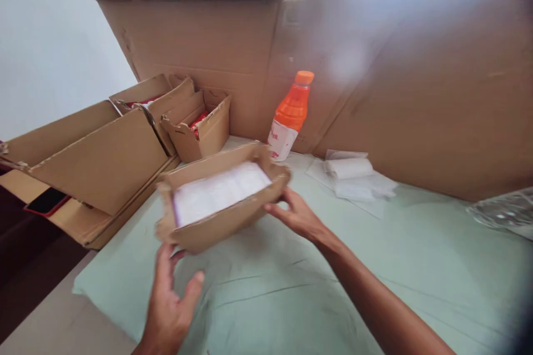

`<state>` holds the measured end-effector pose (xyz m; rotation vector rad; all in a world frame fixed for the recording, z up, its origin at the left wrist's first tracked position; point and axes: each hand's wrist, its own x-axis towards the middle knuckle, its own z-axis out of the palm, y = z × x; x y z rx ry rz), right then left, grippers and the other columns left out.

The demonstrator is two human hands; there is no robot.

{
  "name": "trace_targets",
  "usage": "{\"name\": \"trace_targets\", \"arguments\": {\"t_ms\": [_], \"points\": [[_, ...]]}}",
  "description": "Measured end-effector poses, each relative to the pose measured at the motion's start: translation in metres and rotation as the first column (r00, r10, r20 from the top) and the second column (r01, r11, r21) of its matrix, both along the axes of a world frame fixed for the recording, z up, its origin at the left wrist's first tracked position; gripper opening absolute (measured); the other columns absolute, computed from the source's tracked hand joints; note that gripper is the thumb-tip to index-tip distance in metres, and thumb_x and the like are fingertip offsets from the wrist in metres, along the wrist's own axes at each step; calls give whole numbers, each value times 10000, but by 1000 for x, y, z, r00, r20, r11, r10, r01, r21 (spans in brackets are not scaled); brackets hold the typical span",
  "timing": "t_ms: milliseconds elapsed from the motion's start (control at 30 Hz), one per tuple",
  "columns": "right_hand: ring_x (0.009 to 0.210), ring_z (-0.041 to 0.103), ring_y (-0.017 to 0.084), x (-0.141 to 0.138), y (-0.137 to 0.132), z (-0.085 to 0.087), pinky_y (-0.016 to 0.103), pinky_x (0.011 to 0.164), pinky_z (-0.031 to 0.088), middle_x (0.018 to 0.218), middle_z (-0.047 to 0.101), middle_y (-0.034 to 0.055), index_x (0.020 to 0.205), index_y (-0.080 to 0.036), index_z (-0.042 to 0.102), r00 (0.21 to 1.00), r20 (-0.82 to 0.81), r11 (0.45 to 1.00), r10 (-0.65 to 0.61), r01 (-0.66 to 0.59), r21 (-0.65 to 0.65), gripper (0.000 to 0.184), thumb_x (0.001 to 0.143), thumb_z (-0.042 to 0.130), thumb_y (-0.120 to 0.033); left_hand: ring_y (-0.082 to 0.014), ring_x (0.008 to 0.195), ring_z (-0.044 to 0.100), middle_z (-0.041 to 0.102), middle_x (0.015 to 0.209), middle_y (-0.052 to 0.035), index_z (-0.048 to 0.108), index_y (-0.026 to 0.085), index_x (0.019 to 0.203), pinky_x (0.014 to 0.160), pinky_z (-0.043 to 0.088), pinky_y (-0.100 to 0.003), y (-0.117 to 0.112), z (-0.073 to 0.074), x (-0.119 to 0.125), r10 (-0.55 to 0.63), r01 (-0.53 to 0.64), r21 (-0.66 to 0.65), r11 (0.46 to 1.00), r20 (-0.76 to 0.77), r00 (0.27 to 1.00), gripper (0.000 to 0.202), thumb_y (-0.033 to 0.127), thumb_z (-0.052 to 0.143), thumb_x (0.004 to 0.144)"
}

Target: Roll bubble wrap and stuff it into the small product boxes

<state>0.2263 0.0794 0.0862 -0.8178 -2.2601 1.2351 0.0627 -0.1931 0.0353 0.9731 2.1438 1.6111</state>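
Note:
An open cardboard box (233,221), slightly blurred and tilted, has a stack of white sheets or packets (220,191) in it; their kind is not clear. My right hand (296,215) grips the box's right end, with the thumb on the near side and the other fingers partly hidden behind. Near the left front corner, my left hand (170,294) has its thumb spread wide. Its fingertips reach the corner of the box, and the palm holds nothing. Just behind the box stands a bottle (291,113) with an orange cap and a white label.
Several open cardboard boxes (104,155) stand at the left, some with red items inside. A phone (46,201) lies on cardboard there. Clear plastic bags (353,175) lie right of the bottle, and a transparent container (503,208) at far right. A tall cardboard panel (400,89) borders the pale green-covered table (437,266).

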Motion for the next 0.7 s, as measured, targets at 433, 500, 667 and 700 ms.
{"name": "trace_targets", "arguments": {"t_ms": [433, 500, 667, 700], "points": [[1387, 482, 289, -196, -97, -82, 490, 1173, 364, 1495, 519, 186, 1431, -144, 510, 967, 53, 944, 248, -254, 209, 569, 876, 611, -218, -333, 1532, 255, 189, 1665, -123, 243, 306, 1583, 1122, 481, -489, -18, -17, -67, 331, -315, 157, 936, -87, 940, 844, 342, 675, 859], [1434, 429, 286, -186, -104, -86, 491, 1197, 332, 1515, 505, 172, 1405, -145, 547, 957, 107, 918, 268, -288, 274, 529, 881, 596, -192, -327, 1530, 266, 197, 1669, -124, 235, 305, 1584, 1133, 469, -490, -14, -20, -73, 318, -308, 149, 939, -41, 947, 833, 354, 661, 870], [1454, 398, 292, -186, -112, -81, 478, 1182, 345, 1471, 556, 165, 1294, -122, 633, 925, 269, 853, 269, -359, 380, 375, 935, 564, -208, -352, 1415, 460, 455, 1513, -205, 313, 199, 1540, 1166, 392, -569, -25, -38, -69, 288, -285, -42, 958, 169, 943, 788, 444, 632, 862], [1446, 408, 291, -187, -114, -80, 467, 1172, 355, 1475, 552, 166, 1290, -114, 631, 918, 294, 834, 267, -373, 407, 368, 945, 565, -221, -355, 1407, 470, 492, 1481, -201, 349, 192, 1520, 1179, 369, -576, -31, -43, -66, 274, -264, -79, 961, 169, 947, 775, 461, 635, 852]]}}
